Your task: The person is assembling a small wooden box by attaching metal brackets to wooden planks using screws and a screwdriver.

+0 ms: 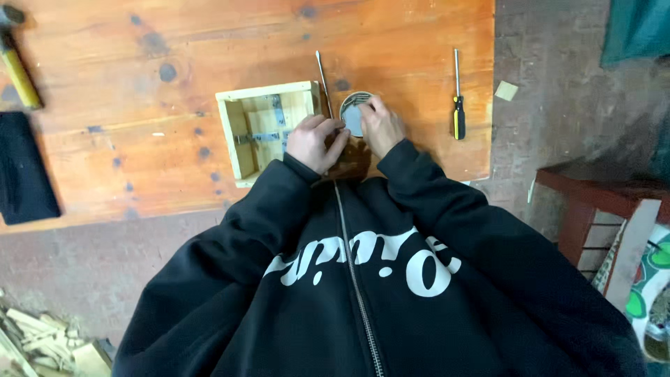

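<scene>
My left hand point(314, 142) and my right hand point(379, 126) are close together over a small round tin point(354, 112) on the orange wooden table point(139, 84). My right hand's fingers rest on the tin's grey top. My left hand's fingers pinch at the tin's left edge; what they hold is too small to tell. An open pale wooden box point(269, 129) with a metal strip inside lies just left of my left hand. A thin metal rod point(322, 77) lies behind the hands.
A yellow-and-black screwdriver point(457, 105) lies to the right. A yellow-handled hammer point(17, 66) and a black cloth point(24, 171) are at the far left. Wood scraps point(42, 338) lie on the floor; a red bench point(593, 202) stands right.
</scene>
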